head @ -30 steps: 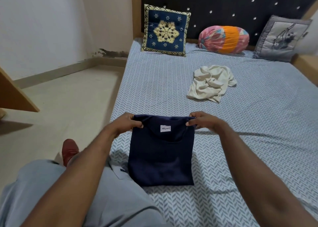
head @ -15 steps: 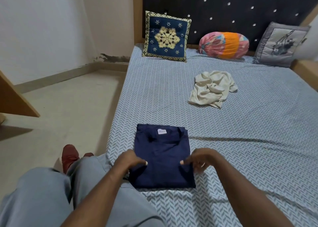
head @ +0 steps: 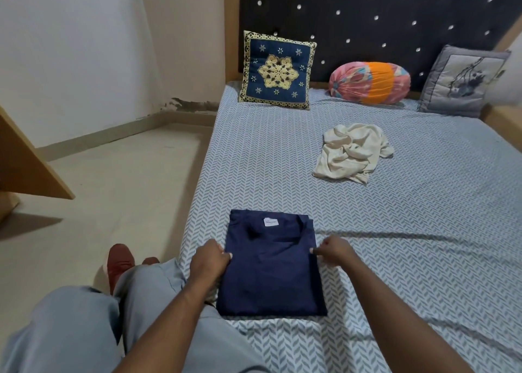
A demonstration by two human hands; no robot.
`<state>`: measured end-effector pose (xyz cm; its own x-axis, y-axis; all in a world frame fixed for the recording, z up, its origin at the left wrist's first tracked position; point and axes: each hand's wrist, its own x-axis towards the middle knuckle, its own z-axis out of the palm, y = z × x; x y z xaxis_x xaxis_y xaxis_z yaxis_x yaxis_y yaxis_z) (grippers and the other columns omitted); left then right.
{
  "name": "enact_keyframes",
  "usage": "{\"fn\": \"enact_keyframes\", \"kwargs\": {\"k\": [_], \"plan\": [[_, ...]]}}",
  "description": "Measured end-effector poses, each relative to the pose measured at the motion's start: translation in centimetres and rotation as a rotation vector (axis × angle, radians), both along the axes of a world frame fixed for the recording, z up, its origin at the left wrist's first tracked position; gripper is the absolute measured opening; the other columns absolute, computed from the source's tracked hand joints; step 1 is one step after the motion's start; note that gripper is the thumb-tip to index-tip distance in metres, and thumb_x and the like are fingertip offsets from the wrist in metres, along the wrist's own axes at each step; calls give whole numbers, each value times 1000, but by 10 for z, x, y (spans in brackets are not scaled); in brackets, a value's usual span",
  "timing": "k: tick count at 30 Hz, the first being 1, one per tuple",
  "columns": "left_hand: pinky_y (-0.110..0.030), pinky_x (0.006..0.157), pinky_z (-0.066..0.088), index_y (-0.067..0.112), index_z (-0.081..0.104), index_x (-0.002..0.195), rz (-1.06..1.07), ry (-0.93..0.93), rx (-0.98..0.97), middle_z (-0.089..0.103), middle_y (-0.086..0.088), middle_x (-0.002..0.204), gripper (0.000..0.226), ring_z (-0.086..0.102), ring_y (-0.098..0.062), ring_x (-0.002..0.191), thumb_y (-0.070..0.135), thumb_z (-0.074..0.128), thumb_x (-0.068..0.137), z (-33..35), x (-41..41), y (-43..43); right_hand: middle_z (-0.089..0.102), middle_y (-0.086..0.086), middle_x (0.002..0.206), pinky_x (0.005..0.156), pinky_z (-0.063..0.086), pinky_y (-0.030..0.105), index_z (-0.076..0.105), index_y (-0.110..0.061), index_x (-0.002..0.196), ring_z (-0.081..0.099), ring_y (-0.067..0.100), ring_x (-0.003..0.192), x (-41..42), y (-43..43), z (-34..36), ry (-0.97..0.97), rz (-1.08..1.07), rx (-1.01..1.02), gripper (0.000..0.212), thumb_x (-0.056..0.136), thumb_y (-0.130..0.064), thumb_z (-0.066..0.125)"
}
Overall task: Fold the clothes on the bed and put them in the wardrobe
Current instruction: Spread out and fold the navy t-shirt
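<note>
Navy shirt (head: 268, 268) lies folded on bed (head: 423, 231), left hand (head: 209, 262) and right hand (head: 334, 249) pinching its sides.

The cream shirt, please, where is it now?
Head view: the cream shirt lies crumpled on the bed, right of centre, between the navy shirt and the round pillow.

Bed sheet (head: 423, 231): pale grey-blue and white herringbone. Folded shirt (head: 268, 273): plain navy, white neck label (head: 271, 222). Crumpled garment (head: 350, 152), mid-bed: cream. Square cushion (head: 278, 71), head edge: navy, gold medallion, gold border. Bolster (head: 370, 82): pink print, orange band. Corner cushion (head: 463, 81): grey, dark motif. Headboard (head: 367, 11): black, silver studs.
</note>
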<state>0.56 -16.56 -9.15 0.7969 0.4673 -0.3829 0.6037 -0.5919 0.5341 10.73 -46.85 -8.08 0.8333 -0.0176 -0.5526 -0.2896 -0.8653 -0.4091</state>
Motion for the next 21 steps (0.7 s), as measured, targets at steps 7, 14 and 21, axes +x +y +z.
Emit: {"fn": "enact_keyframes", "kwargs": {"k": [7,14,21], "plan": [[-32,86,47,10,65,107,83,-144,-129,69,-11,107,29,62,-30,105,29,67,85,5,68,3,70,0,83,73,46,30,70,-18,84,63,19,84,40,22,-21,-268,-260,177,19,82,-37,72],[-30,80,48,8,72,87,131,-131,-244,72,-10,94,16,65,-28,93,24,68,88,-9,110,5,66,2,74,68,46,29,68,-17,72,60,20,78,62,32,-37,-233,-392,352,15,86,-13,68],[-33,78,54,19,64,80,170,-130,-291,68,-2,85,9,64,-25,84,21,71,83,-23,118,14,65,2,83,60,43,26,59,-16,89,59,16,73,62,33,-47,-229,-469,348,16,83,-23,73]]}}
